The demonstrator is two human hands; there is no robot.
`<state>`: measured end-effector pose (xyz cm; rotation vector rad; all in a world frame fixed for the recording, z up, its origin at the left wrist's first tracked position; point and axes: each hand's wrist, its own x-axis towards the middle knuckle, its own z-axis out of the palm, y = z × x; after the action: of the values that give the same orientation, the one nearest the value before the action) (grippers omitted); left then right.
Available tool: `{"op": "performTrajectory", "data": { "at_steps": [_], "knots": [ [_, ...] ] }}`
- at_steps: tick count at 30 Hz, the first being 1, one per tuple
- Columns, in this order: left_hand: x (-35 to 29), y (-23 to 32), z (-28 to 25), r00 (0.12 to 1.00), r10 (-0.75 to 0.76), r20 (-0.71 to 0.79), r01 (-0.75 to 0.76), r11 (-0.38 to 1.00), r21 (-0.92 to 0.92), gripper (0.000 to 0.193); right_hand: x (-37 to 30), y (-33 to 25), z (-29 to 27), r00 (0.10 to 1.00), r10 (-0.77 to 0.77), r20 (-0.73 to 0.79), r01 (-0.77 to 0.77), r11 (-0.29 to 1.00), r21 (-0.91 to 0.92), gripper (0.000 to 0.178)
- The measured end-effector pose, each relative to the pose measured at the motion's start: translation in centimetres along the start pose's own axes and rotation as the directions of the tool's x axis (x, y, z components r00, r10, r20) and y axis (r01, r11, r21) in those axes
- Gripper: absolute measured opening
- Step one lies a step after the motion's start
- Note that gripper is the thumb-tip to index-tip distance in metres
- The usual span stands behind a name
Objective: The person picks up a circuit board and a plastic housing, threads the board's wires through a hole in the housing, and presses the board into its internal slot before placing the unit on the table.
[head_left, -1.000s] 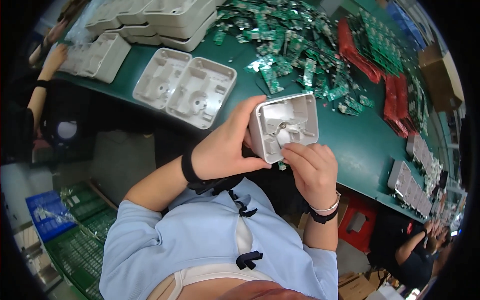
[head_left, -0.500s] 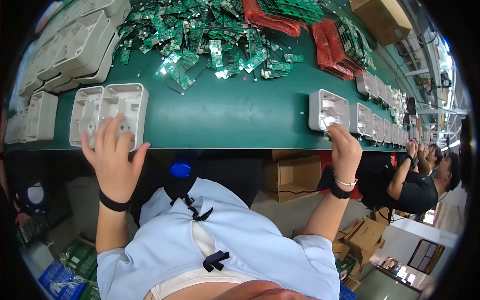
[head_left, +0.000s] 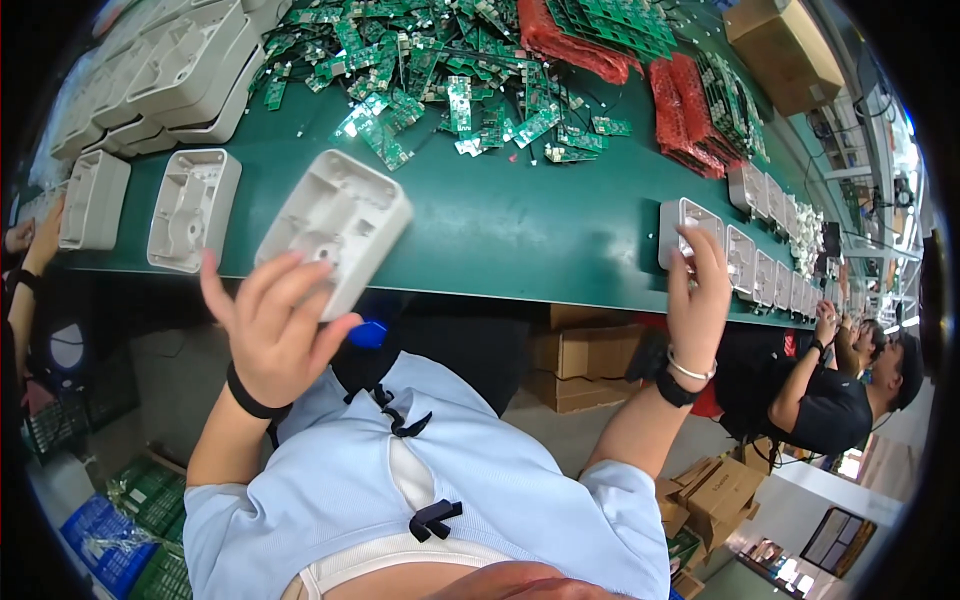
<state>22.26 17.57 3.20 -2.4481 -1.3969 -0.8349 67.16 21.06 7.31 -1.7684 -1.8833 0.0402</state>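
Observation:
At the table's near edge, my left hand [head_left: 285, 335] grips a white plastic housing [head_left: 372, 235], with fingers over its near end and the thumb below. The housing is tilted, its compartments and screw posts facing up. Another open housing [head_left: 195, 210] lies just left of it, apart from my hand. My right hand [head_left: 698, 300] has its fingers bent over the near rim of a smaller-looking white housing [head_left: 690, 218], which stands at the head of a row on the right. My fingers partly cover this housing's inside.
Loose green circuit boards [head_left: 460, 100] lie heaped across the green table [head_left: 500, 225]. Behind are red bubble-wrap bundles [head_left: 690, 120] and a cardboard box [head_left: 785, 55]. White housings [head_left: 190, 70] are stacked at far left. Another person's hand [head_left: 45, 235] reaches in at left; a person in black [head_left: 830, 390] sits at right.
My left hand has lifted and tilted one of the paired housings and moved it rightward, away from its neighbour. My right fingers have shifted on the right housing. The whole view has swung slightly.

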Motion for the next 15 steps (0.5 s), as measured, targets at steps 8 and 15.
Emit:
{"op": "performTrajectory", "data": {
  "at_steps": [8, 15],
  "knots": [
    [2.2, 1.1, 1.5, 0.984, 0.177, 0.034, -0.172, 0.977, -0.126, 0.032, 13.3, -2.7, 9.0, 0.867, 0.291, 0.405, -0.499, 0.518, 0.695, 0.05],
    [2.3, 0.6, 2.7, 0.985, 0.166, 0.055, -0.156, 0.975, -0.161, 0.031, 14.4, 1.4, 9.9, 0.825, 0.376, 0.421, -0.46, 0.014, 0.888, 0.034]
  ]
}}
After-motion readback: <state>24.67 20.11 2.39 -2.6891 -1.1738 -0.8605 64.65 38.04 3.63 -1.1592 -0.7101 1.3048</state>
